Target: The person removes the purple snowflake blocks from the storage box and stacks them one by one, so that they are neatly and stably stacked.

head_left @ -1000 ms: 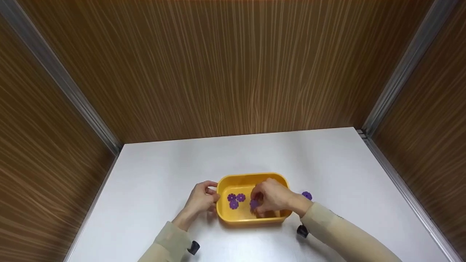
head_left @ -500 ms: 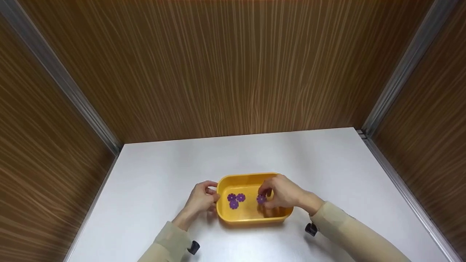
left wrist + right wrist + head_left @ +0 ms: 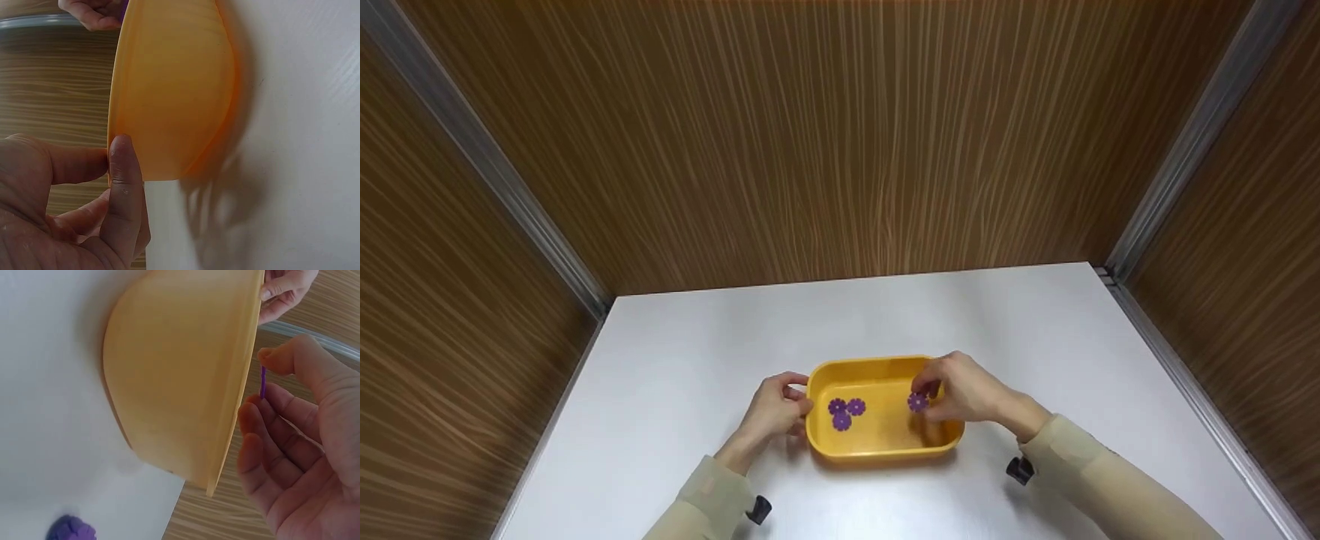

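Observation:
A yellow plastic tub (image 3: 885,454) stands on the white table. At its left end my left hand (image 3: 774,411) pinches the rim, with the thumb (image 3: 125,169) on the outer wall. My right hand (image 3: 964,390) is over the tub's right end and pinches a thin purple flower-shaped disc (image 3: 918,403) between thumb and fingertips. In the right wrist view this disc (image 3: 262,382) appears edge-on, higher than the rim. Three more purple flower discs (image 3: 842,421) lie close together on the tub's floor, left of its middle.
More purple flower-shaped pieces (image 3: 72,530), apparently stacked, sit on the table outside the tub; my right hand and arm hide them in the head view. Wood-grain panels (image 3: 840,150) enclose the table at the back and both sides.
My right hand has moved right and slightly away from me, carrying the purple flower disc from the tub's middle towards its right end. The left hand, tub and other three discs have stayed put.

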